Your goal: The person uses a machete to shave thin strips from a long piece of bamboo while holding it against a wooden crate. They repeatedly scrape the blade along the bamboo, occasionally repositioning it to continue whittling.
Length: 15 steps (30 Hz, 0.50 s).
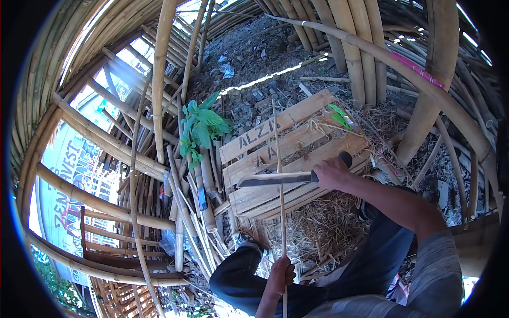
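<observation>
My right hand is closed round the dark handle of a machete, its long blade pointing left. The blade crosses over a thin bamboo strip that stands lengthwise in front of me. Lower down, my left hand grips that strip near my lap, fingers wrapped round it. Behind the blade and the strip lies a slatted wooden crate with dark stencilled letters. A green packet rests on the crate's upper right slats.
Dry shavings cover the ground by my legs. Left of the crate are a leafy green plant, a phone-like dark object on bamboo and a pile of bamboo strips. Bamboo poles frame the space; a thick post stands right.
</observation>
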Each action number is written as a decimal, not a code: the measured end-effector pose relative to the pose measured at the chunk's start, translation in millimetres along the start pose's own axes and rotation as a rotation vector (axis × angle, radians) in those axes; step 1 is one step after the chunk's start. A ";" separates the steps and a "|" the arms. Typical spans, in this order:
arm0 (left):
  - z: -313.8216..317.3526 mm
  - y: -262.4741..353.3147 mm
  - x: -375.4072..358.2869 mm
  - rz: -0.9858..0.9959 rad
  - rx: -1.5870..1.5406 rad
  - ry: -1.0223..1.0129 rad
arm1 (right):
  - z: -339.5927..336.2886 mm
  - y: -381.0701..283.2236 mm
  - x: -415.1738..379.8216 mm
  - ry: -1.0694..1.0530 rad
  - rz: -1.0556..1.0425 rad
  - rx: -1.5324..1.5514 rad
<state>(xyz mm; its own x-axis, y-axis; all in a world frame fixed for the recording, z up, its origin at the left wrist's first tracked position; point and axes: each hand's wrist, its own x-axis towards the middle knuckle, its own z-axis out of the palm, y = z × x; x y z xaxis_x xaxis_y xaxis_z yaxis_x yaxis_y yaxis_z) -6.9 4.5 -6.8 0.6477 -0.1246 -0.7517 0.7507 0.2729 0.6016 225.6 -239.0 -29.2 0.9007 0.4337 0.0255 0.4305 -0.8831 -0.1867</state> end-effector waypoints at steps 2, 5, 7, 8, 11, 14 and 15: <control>-0.1 -5.5 -2.2 -0.121 -0.131 -0.101 | -2.2 8.7 13.2 0.038 0.051 -0.035; 0.8 -0.1 -4.3 -0.136 -0.190 -0.177 | -8.5 23.4 20.1 0.147 0.116 -0.048; -6.7 5.6 2.8 -0.108 -0.190 -0.214 | -30.5 20.9 9.5 -0.040 0.241 0.135; -8.9 9.5 6.4 -0.106 -0.182 -0.213 | -17.8 24.9 12.0 -0.048 0.271 0.192; -26.5 13.9 23.7 -0.118 -0.241 -0.266 | -7.9 11.9 0.1 -0.086 0.252 0.320; -39.5 15.8 36.2 -0.185 -0.463 -0.521 | 14.5 3.8 -9.7 -0.143 0.081 0.398; -38.2 16.8 36.4 -0.185 -0.469 -0.523 | 16.3 -1.0 -14.6 -0.211 -0.040 0.404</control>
<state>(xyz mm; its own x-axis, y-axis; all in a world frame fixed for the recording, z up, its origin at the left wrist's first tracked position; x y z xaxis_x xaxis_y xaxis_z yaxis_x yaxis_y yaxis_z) 24.4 41.0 -34.4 0.5814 -0.6160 -0.5316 0.7949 0.5694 0.2096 211.0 -241.5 -45.4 0.8342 0.5302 -0.1520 0.3698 -0.7421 -0.5590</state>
